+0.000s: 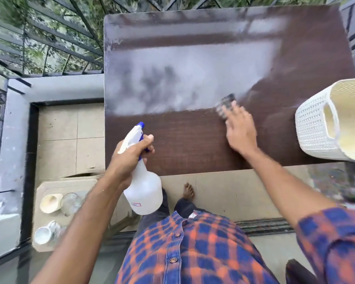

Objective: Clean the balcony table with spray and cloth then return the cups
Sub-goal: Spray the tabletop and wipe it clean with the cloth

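Note:
The dark brown balcony table [172, 144] fills the middle of the view, its far half shiny with a pale sheen. My left hand [131, 156] grips a white spray bottle [145, 191] with a blue nozzle, held just over the table's near left edge. My right hand [239, 128] lies with fingers stretched out, pressing a dark cloth [225, 103] flat on the tabletop right of centre; the hand and cloth are blurred. Three cups stand on a low stool at the lower left: a cream cup [49, 202], a glass cup [71, 203] and a white cup [44, 234].
A white woven plastic basket [316, 128] stands on the table's right edge. A metal railing [39, 37] with greenery behind it runs along the left and far side. My bare foot [189, 190] stands on the tiled floor under the table's near edge.

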Tool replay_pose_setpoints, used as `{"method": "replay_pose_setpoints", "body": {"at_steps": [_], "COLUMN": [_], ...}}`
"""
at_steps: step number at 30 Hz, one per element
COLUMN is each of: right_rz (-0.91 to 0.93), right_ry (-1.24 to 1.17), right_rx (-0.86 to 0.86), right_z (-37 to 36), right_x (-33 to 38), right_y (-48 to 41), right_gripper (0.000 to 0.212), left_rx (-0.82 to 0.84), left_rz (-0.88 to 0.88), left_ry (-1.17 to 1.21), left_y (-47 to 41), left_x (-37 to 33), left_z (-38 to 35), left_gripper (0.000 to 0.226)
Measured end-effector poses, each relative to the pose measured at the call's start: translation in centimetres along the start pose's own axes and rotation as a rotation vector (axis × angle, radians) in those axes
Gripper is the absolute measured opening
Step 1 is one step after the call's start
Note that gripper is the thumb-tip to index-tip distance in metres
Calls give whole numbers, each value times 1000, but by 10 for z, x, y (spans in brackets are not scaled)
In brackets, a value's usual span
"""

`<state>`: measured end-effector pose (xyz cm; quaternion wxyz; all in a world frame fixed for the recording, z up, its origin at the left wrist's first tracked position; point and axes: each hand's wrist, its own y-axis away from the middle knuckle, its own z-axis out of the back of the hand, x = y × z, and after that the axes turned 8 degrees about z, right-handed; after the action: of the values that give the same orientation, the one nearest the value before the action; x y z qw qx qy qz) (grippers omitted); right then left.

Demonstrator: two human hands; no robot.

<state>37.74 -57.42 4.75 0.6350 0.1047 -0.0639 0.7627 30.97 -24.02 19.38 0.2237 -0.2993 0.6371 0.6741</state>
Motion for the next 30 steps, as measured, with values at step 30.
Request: {"method": "replay_pose_setpoints", "body": {"at_steps": [30], "right_rz": [530], "right_ry": [-131], "right_rx": [150], "right_z": [-24], "right_x": [142], "right_y": [67], "right_gripper": [65], "left_rx": [-2], "left_rz": [0], "left_ry": [-115], "left_y": [7], "left_x": [5], "left_z": [17], "left_gripper": [17]}}
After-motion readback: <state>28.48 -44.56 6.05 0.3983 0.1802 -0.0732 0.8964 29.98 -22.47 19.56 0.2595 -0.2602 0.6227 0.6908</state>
